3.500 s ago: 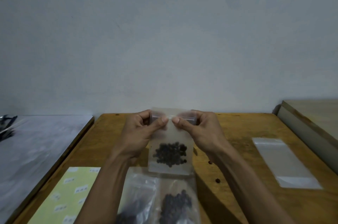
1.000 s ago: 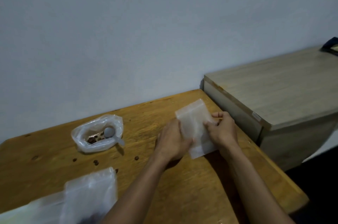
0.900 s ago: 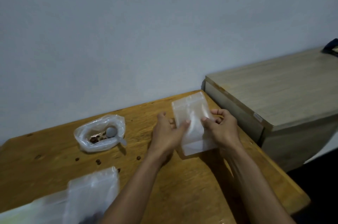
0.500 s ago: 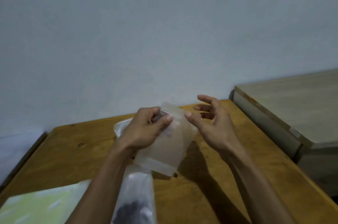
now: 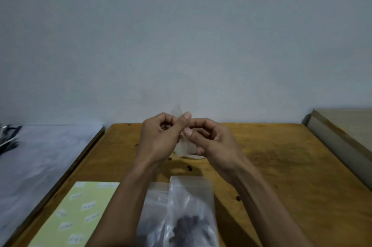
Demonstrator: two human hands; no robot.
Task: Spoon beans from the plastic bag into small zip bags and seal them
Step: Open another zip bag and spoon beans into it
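Right hand now pinching too | zip bag upright, edge-on

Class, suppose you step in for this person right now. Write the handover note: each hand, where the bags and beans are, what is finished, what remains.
Left hand and right hand: both pinch the small empty zip bag above the wooden table, apparently working its mouth open.
Filled zip bags holding dark beans lie at the near edge, beside the yellow label sheet.
Loose beans are scattered on the table.
Bean supply bag and spoon: out of view.
Done: at least one bag filled.
Left: open this bag, spoon beans in, seal it.
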